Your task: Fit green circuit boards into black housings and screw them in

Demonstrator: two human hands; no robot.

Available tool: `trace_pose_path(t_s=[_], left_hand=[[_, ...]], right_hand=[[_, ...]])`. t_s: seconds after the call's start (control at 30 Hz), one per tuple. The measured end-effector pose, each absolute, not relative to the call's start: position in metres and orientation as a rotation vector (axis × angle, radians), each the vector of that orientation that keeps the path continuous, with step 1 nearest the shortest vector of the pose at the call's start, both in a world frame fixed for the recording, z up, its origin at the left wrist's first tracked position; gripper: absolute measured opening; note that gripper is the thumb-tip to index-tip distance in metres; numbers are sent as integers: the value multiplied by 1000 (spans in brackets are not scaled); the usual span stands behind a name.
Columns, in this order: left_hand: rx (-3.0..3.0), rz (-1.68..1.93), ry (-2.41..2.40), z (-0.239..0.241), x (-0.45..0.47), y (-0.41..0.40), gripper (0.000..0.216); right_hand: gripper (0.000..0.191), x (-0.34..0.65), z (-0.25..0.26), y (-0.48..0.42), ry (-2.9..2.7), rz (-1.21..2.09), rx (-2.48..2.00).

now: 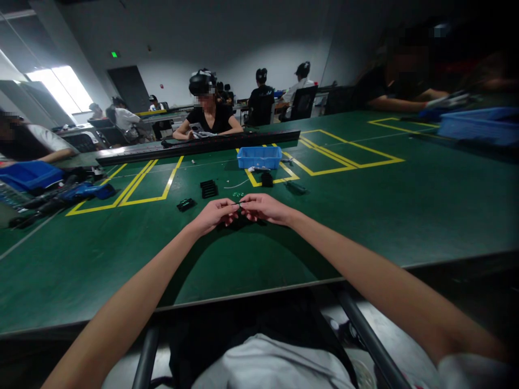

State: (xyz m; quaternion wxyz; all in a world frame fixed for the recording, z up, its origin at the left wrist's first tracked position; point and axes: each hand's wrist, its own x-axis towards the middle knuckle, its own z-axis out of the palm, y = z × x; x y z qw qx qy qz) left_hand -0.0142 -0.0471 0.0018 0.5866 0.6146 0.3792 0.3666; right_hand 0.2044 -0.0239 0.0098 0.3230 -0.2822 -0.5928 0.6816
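Note:
My left hand point(218, 213) and my right hand point(263, 208) meet fingertip to fingertip above the green table point(251, 259). Both are closed in a pinch around something small and dark, too small to name. Just beyond the fingertips lie small green pieces point(238, 194), which look like circuit boards. A black slotted part point(208, 188) rests beyond my left hand, and a smaller black part point(185, 205) sits to its left. Past my right hand are a black block point(266, 179) and a dark translucent piece point(295, 187).
A blue bin point(259, 158) stands beyond the parts, among yellow tape outlines. Across the table runs a long black rail point(203, 147), with a person point(208, 116) in a headset behind it. Another blue bin point(30, 175) and dark tools are at left; a blue bin point(478, 127) is at right.

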Motion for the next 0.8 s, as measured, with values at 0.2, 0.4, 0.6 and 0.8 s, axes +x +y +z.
trace_pose_path(t_s=[0.2,0.4,0.6,0.8], left_hand=[[1454,758,838,0,-25,-43,22],[1465,703,827,-5,-30,-37,24],[1466,691,827,-7,-32,-34,25],[1459,672,834,-4,-32,-32,28]], right_hand=[[15,203,10,-28,-1542,1905,-701],[12,203,2,-25,-1539,1958,-682],[16,203,-1,-22,-1535,1954,-730],[19,201,-6,-18,-1537,1921,-754]])
